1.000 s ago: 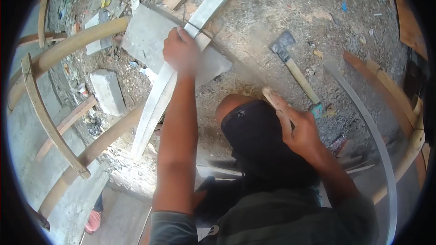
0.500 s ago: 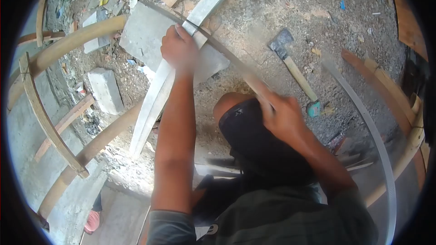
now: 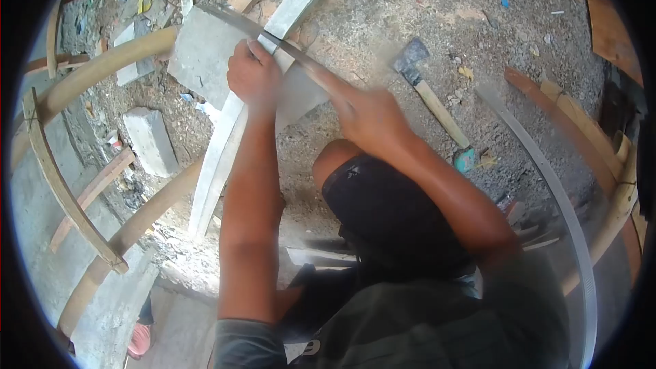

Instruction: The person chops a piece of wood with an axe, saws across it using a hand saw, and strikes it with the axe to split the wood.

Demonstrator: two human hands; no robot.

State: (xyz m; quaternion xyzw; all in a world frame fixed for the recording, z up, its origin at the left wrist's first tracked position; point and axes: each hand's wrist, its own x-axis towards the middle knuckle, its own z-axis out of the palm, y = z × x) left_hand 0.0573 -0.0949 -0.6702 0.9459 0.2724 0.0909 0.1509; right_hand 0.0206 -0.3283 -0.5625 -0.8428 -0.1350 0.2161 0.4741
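Grey ground (image 3: 383, 14): gritty, strewn with litter, spread under the work.
Pale curved strip (image 3: 227, 133): long, whitish, probably wood, laid across a concrete slab (image 3: 201, 51).
Saw-like tool (image 3: 290, 53): thin, dark, seen nearly edge-on, set across the strip just beyond the left hand; apparently mid-cut, calling for a level stroke and steady hold.
Axe (image 3: 441, 113): lying well apart, right.
Right hand (image 3: 376, 119): closed round the tool's near end.
Left hand (image 3: 254, 72): clasped over the strip.

dull metal saw blade (image 3: 295, 52), rough grey concrete block (image 3: 151, 142), matt wooden hatchet handle (image 3: 443, 114)
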